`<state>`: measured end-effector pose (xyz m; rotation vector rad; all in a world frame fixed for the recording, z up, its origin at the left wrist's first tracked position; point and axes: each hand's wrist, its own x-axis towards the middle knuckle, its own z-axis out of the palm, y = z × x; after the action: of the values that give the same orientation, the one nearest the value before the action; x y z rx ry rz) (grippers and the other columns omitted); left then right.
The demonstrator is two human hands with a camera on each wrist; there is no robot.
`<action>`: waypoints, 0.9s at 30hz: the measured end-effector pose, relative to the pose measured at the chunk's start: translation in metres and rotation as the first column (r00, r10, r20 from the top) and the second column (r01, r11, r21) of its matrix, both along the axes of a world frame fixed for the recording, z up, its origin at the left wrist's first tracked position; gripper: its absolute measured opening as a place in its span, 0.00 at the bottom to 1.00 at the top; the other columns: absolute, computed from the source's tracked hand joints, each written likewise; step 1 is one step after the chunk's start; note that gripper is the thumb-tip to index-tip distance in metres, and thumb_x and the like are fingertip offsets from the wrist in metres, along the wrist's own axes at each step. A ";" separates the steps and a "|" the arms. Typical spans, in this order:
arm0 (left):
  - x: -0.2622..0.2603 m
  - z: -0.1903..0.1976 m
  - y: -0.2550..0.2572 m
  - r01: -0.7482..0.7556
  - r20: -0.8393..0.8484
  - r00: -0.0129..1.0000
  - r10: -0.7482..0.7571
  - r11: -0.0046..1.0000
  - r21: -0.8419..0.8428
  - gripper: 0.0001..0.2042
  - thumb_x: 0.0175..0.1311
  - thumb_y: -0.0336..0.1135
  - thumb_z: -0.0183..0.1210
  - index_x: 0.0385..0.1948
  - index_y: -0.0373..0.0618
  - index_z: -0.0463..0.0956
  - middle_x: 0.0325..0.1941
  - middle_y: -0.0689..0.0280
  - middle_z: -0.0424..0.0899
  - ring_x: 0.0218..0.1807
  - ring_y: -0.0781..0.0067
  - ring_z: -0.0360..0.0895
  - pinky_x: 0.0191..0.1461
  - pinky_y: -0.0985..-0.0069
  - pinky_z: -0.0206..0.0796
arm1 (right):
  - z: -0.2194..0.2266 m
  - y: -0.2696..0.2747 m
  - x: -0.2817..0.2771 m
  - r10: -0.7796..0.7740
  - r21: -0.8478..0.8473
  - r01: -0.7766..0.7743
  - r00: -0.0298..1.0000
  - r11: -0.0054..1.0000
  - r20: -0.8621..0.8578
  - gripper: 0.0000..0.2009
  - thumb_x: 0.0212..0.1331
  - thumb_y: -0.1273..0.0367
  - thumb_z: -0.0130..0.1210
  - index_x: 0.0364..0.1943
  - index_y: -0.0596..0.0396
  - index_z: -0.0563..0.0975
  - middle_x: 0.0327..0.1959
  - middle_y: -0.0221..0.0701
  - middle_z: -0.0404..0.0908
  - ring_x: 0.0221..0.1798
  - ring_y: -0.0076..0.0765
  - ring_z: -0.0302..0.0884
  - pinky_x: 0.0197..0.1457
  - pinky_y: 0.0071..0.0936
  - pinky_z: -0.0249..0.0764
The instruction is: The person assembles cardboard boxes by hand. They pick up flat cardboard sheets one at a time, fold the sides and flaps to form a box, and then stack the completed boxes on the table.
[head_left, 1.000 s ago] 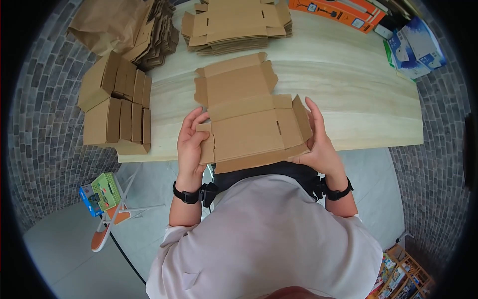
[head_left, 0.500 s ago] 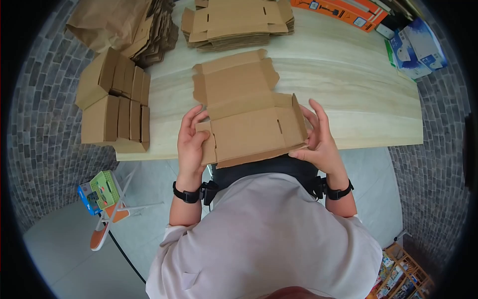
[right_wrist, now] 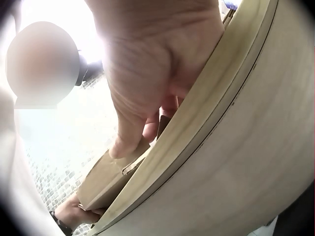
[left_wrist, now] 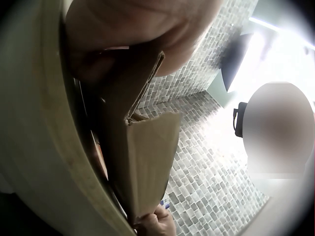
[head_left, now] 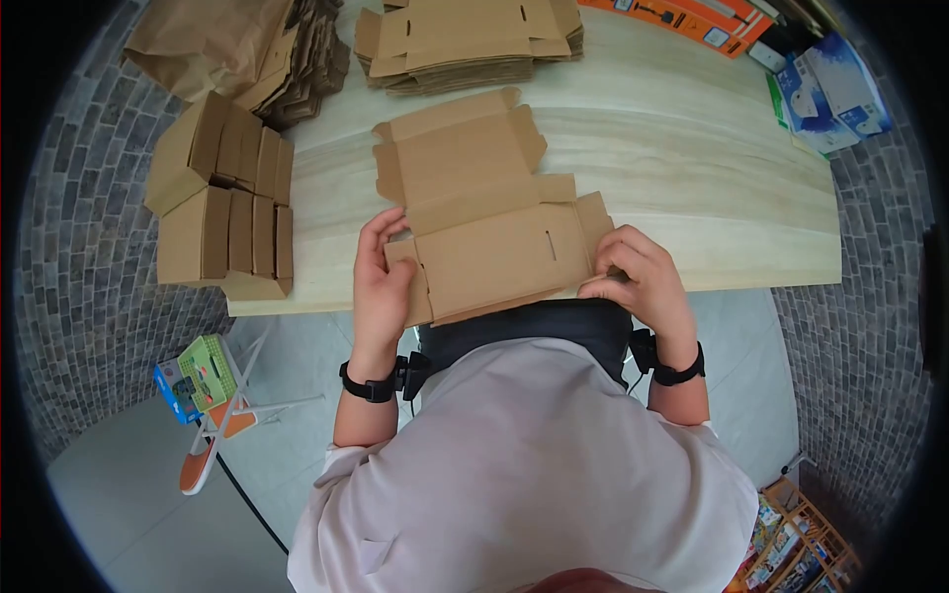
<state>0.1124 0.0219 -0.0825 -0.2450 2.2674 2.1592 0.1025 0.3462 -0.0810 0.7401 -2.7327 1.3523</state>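
A partly folded cardboard mailer box (head_left: 484,262) lies at the table's front edge, its long lid panel (head_left: 460,168) spread flat away from the body. My left hand (head_left: 381,292) grips the box's left side flap, thumb on top and fingers beyond it. At the front right corner my right hand (head_left: 645,282) has its fingers curled, pinching the cardboard between thumb and fingers. The right side flap (head_left: 593,222) leans outward beside those fingers. Seen from the left wrist, the front flap (left_wrist: 152,157) stands up at an angle. In the right wrist view, the thumb presses the front panel (right_wrist: 106,179).
Folded boxes (head_left: 222,208) are stacked at the left of the table (head_left: 692,198). Behind them lie brown paper packaging (head_left: 198,44) and flattened cardboard. More box blanks (head_left: 465,44) are piled at the back. An orange box (head_left: 692,20) and a blue-white package (head_left: 830,94) stand back right.
The right hand's spread fingers have curled in at the front right corner. The right side flap, upright before, now leans outward. My left hand keeps its grip.
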 end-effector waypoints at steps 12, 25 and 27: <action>0.006 -0.010 0.005 -0.095 -0.081 0.992 0.100 0.993 0.068 0.29 0.58 0.16 0.45 0.66 0.39 0.61 0.58 0.63 0.74 0.59 0.76 0.72 0.62 0.79 0.63 | -0.001 -0.017 0.008 -0.124 -0.064 0.134 0.982 0.989 0.140 0.14 0.48 0.70 0.73 0.33 0.56 0.77 0.28 0.30 0.74 0.27 0.30 0.75 0.30 0.27 0.74; 0.025 0.001 0.009 -0.188 0.098 0.979 0.179 0.978 0.091 0.16 0.56 0.18 0.50 0.47 0.34 0.76 0.46 0.66 0.80 0.48 0.74 0.75 0.52 0.77 0.67 | 0.009 -0.002 0.013 0.172 -0.199 -0.143 0.975 0.970 0.138 0.21 0.41 0.72 0.73 0.34 0.52 0.69 0.36 0.30 0.74 0.37 0.41 0.74 0.39 0.32 0.74; 0.023 0.005 0.010 -0.249 0.148 0.962 0.230 0.961 0.123 0.16 0.55 0.18 0.50 0.46 0.34 0.77 0.45 0.66 0.80 0.48 0.73 0.76 0.52 0.76 0.67 | 0.006 -0.003 0.013 0.200 -0.245 -0.159 0.968 0.956 0.153 0.24 0.38 0.73 0.74 0.35 0.51 0.67 0.37 0.29 0.75 0.38 0.42 0.74 0.40 0.32 0.74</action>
<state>0.1358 0.0319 -0.0775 -0.6724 2.0985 2.3215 0.1159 0.3436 -0.0754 0.9097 -2.6185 1.8198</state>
